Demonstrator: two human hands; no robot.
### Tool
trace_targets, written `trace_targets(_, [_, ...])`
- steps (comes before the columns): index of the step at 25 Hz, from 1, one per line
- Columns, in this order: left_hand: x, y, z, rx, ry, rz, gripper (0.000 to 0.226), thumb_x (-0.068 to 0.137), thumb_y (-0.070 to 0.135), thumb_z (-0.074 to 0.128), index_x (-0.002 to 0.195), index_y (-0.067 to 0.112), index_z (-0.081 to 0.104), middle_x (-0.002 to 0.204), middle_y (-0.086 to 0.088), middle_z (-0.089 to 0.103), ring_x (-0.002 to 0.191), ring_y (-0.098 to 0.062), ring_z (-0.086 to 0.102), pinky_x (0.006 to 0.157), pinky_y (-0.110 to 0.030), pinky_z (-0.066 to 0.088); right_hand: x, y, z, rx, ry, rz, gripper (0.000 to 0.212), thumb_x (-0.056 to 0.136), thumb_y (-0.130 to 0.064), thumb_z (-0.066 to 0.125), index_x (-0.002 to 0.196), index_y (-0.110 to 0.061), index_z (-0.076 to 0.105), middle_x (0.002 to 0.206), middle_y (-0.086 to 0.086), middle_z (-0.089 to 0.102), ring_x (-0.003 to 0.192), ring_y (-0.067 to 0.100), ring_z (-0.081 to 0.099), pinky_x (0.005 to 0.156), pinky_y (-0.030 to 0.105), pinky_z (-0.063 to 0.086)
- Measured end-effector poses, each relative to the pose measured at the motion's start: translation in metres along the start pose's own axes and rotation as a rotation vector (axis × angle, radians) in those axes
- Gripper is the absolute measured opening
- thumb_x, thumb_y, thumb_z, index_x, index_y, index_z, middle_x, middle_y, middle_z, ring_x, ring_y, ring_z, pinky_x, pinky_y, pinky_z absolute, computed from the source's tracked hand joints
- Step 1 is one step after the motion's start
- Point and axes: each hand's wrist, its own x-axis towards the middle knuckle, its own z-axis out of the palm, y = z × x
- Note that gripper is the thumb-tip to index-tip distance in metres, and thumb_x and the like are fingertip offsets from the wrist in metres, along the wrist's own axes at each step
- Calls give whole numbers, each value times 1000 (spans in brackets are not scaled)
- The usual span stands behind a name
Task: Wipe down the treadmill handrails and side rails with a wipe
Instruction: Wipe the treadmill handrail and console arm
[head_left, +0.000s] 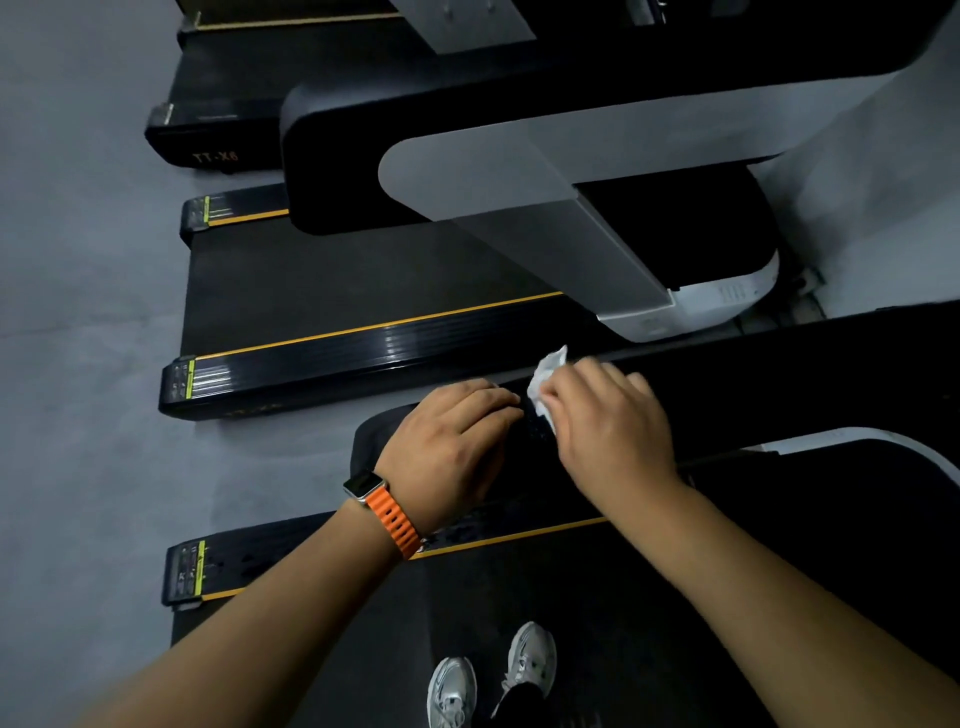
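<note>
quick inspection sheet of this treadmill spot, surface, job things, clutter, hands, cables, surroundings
surface: black handrail of the near treadmill, with both hands on it; dark belt below, where the person's grey trainers stand
job's things: white wipe, crumpled, pressed on the handrail; near side rail with a yellow stripe shows dark spots
clutter: nothing seen
grippers: right hand closed on the wipe; left hand resting on the handrail beside it, an orange-strapped watch on the wrist
cables: nothing seen
surroundings: next treadmill to the left with a grey upright; a third one marked TT-X6 beyond; grey floor
</note>
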Motion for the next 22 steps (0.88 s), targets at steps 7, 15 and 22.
trace_targets(7, [20, 13, 14, -25, -12, 34, 27, 99, 17, 62, 122, 7, 71, 127, -9, 68, 119, -28, 62, 102, -42, 50, -28, 5, -9, 44, 75, 38, 20, 101, -28, 48, 91, -18, 63, 84, 3, 60, 76, 29, 55, 65, 43, 39])
trace_targets(15, [19, 14, 18, -26, 7, 1, 28, 99, 12, 65, 126, 5, 70, 131, -10, 67, 122, -27, 61, 104, -42, 50, -43, 8, -8, 76, 127, 77, 24, 102, -26, 48, 89, -16, 64, 85, 5, 60, 75, 30, 55, 64, 43, 39])
trace_targets(22, [20, 16, 16, -23, -17, -1, 29, 101, 12, 62, 129, 6, 69, 133, -9, 66, 126, -27, 60, 106, -42, 49, -52, 16, -6, 79, 176, 128, 17, 99, -22, 52, 89, -16, 64, 84, 6, 60, 74, 32, 56, 63, 43, 39])
